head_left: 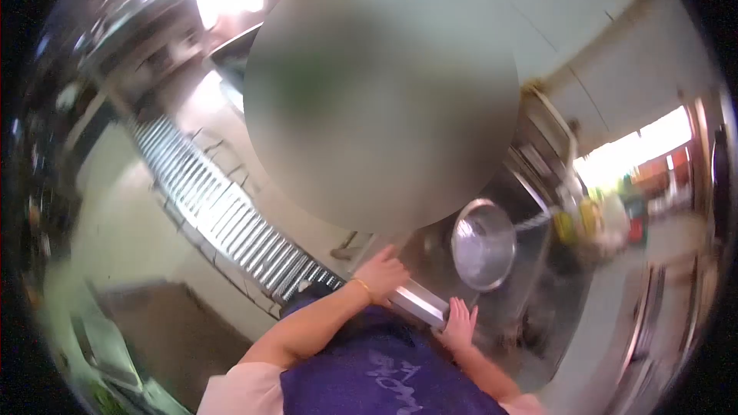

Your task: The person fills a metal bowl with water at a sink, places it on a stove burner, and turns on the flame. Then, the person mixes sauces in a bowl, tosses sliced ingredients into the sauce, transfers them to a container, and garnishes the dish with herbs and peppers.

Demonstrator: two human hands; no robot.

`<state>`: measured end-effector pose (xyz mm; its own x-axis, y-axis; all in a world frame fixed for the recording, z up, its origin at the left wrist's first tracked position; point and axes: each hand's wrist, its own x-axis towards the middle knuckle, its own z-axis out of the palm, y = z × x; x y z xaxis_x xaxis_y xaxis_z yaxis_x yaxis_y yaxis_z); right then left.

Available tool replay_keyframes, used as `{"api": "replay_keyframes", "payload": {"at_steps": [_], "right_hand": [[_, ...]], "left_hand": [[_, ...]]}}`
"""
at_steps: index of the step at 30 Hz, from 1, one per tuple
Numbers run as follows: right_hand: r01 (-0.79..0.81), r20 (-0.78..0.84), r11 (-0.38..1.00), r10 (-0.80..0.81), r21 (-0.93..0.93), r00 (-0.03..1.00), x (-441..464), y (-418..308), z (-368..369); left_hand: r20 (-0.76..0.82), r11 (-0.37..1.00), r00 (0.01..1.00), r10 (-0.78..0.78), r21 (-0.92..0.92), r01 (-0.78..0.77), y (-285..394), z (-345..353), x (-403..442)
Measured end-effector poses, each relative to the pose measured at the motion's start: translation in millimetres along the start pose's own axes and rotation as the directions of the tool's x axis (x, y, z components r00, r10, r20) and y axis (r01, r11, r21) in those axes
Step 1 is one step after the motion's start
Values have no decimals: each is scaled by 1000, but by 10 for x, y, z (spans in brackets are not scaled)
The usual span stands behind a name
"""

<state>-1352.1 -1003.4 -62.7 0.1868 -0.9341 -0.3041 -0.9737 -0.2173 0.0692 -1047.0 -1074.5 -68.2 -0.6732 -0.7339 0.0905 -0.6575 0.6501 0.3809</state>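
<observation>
The strip (420,304), a shiny length of metal, lies just in front of the person's waist, running between the two hands. Whether it is a loose piece or the edge of the counter cannot be told.

The left grip (382,275) rests at one end of the strip, fingers reaching forward over it; with the palm side hidden, I cannot tell whether it is clenched on the metal or merely laid there. The right grip (459,324) is at the other end, fingers stretched and slightly parted; its thumb is not clear enough to show whether it grasps anything. A yellow band (361,286) circles the left wrist.

If the strip is loose, my judgement is that resting on it unevenly could tip or slide it, since the right fingers look straight rather than wrapped. If its edge is sharp or wet, bare skin sliding along it could be cut or slip.

Against the strip is the dark apron (388,373). Beyond the right grip, on the counter (427,255), sits a metal bowl (483,247), apart from the fingers; a sudden reach forward could knock it. To the left, the rollers (223,211) run away from the body. Blurred yellow items (588,219) stand farther right.
</observation>
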Motion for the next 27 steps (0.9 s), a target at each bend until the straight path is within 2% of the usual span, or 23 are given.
{"api": "replay_keyframes", "payload": {"at_steps": [2, 4, 7, 9, 10, 11, 12, 14, 15, 16, 17, 18, 19, 20, 21, 24, 27], "right_hand": [[85, -6, 996, -85, 19, 996, -97, 225, 12], [65, -4, 996, -65, 54, 998, -238, 485, 16], [-51, -53, 998, 53, 41, 997, -492, 912, 113], [-115, -172, 985, 135, 125, 976, -656, 1113, 308], [-148, -230, 976, 183, 163, 956, -725, 1179, 397], [-124, -319, 989, 144, 80, 937, -706, 1217, 503], [-125, -336, 987, 152, 101, 930, -716, 1267, 566], [-120, -365, 985, 159, 128, 917, -727, 1264, 605], [-116, -386, 980, 170, 159, 907, -732, 1255, 610], [-104, -410, 977, 174, 187, 895, -731, 1246, 631], [-106, -414, 978, 172, 178, 894, -746, 1260, 643], [-96, -418, 981, 159, 168, 895, -748, 1270, 647], [-85, -437, 979, 160, 185, 885, -756, 1264, 612], [-90, -454, 979, 166, 184, 875, -753, 1267, 661], [-77, -464, 978, 160, 191, 871, -756, 1264, 655], [-43, -489, 979, 138, 201, 861, -733, 1293, 740], [-18, -500, 977, 126, 214, 857, -733, 1280, 714]], "left_hand": [[28, 999, 1000, -7, 44, 6, 28, 64, 52], [46, 999, 999, -23, 36, 22, 94, 69, 113], [51, 997, 996, -75, -19, 77, 145, 39, 136], [62, 993, 991, -120, -13, 121, 145, 115, 147], [103, 981, 985, -138, -121, 150, 131, 98, 112], [142, 957, 979, -147, -231, 177, 101, 64, 94], [179, 918, 974, -140, -344, 196, 90, 9, 209], [65, 738, 933, -353, -594, 321, 431, -725, 405], [-62, 718, 897, -438, -624, 308, 317, -801, 413], [-146, 654, 887, -438, -729, 202, 453, -1242, 492], [-297, 527, 860, -416, -849, -39, 727, -1664, 554], [-530, 522, 800, -283, -784, -335, 968, -2080, 643], [-537, 366, 760, -368, -834, -412, 1118, -2368, 633], [-606, -17, 779, -160, -787, -616, 1487, -2728, 640], [-656, -11, 725, -210, -740, -673, 1941, -2991, 647], [-749, -143, 659, -62, -647, -749, 2775, -3349, 781], [-778, -178, 628, -30, -614, -769, 3124, -3394, 950]]}}
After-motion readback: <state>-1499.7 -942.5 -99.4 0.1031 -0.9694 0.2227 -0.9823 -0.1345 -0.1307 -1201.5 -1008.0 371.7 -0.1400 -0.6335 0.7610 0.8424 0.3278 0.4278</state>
